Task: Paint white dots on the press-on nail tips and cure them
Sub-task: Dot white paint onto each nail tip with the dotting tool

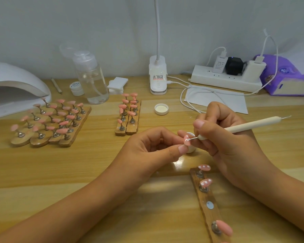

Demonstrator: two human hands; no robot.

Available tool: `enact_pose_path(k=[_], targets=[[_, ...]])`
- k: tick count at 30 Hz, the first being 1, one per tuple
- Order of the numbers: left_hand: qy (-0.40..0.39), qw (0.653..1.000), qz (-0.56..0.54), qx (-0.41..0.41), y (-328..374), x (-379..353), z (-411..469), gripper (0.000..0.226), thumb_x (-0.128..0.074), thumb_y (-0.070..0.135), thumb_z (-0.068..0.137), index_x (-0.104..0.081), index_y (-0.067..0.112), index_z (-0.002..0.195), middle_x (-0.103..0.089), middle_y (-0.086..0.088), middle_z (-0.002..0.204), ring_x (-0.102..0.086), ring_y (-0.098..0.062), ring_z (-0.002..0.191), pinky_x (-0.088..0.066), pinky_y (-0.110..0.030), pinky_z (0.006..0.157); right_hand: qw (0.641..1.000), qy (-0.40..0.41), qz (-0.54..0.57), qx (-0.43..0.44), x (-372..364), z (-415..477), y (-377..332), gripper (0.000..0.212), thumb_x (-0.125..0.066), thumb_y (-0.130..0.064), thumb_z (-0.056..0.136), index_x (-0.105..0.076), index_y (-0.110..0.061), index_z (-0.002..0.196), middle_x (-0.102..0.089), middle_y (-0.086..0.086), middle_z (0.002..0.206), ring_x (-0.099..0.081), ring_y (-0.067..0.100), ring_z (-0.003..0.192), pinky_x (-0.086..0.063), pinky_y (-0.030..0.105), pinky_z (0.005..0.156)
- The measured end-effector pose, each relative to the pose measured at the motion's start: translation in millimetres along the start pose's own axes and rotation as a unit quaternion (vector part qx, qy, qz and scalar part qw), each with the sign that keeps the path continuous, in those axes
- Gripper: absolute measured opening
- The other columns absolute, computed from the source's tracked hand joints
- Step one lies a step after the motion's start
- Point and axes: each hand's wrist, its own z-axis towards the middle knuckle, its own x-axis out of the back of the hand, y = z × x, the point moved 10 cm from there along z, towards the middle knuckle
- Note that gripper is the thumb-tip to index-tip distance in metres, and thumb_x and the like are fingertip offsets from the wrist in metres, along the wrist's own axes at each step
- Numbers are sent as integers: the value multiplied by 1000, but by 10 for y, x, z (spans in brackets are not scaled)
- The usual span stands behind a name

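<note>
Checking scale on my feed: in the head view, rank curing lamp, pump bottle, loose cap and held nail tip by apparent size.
1. curing lamp, partly out of frame
2. pump bottle
3. cap
4. nail tip, smallest though nearest

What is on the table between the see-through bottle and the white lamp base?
A stack of white pads lies between the bottle and the lamp base, seen in the head view.
</note>
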Motion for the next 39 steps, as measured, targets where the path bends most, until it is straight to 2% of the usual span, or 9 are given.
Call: enact_pose_path(k=[9,14,21,24,27,29,31,35,39], targets=[[-3,1000,14,-2,-7,3,1,8,-73,17,74,-74,24,76,-72,4,85,-61,-6,77,-51,-19,72,1000,-14,2,-1,-36,-5,-7,27,-70,-12,78,-51,-22,61,-53,-6,58,-60,7,58,-56,28,78],[-4,1000,17,-3,0,-3,3,10,-72,17,74,-74,26,75,-71,7,82,-60,-5,75,-50,-18,71,1000,5,1,-6,2,6,10,27,-61,-8,80,-50,-21,58,-51,-4,56,-56,7,55,-56,29,76],[-2,1000,16,-1,16,-7,-3,9,-78,17,74,-74,25,75,-71,7,80,-60,-5,73,-49,-17,69,1000,-1,8,-6,-9,11,7,28,-67,-8,78,-51,-21,59,-49,-3,56,-55,7,54,-56,28,78],[0,1000,1,-1,24,-14,-4,6,-73,18,71,-74,24,74,-73,7,83,-62,-3,75,-50,-15,70,1000,-19,17,-6,-32,4,-13,29,-69,-10,77,-50,-22,59,-46,-2,54,-49,9,54,-55,30,81],[2,1000,-12,-4,36,-16,-6,7,-72,18,70,-74,23,72,-74,6,83,-63,-1,74,-50,-14,69,998,-55,23,5,-95,-14,-47,24,-67,-16,78,-51,-24,61,-48,-6,53,-47,5,51,-54,29,83],[3,1000,-17,-2,34,-16,-4,6,-71,18,70,-74,24,71,-73,6,81,-63,-1,74,-50,-14,69,997,-77,21,9,-129,-29,-55,26,-72,-21,77,-51,-24,62,-49,-9,53,-45,3,50,-53,22,80],[6,1000,-21,3,17,-10,0,7,-71,16,71,-74,23,71,-74,6,82,-64,-1,76,-50,-13,69,997,-81,18,9,-131,-18,-55,29,-75,-34,78,-51,-24,65,-46,-9,53,-43,3,49,-53,22,80],[13,1000,-17,6,1,18,3,4,-71,17,72,-74,19,75,-69,8,70,-60,0,67,-47,-11,64,1000,13,1,27,129,103,-86,19,-72,-39,78,-58,-26,72,-44,-11,55,-45,0,47,-55,32,83],[17,999,-27,6,-4,36,7,7,-71,18,73,-75,20,77,-71,10,73,-62,2,69,-47,-10,65,994,79,-64,41,434,185,-128,18,-75,-35,78,-70,-23,90,-61,-9,70,-57,5,71,-53,30,90]])
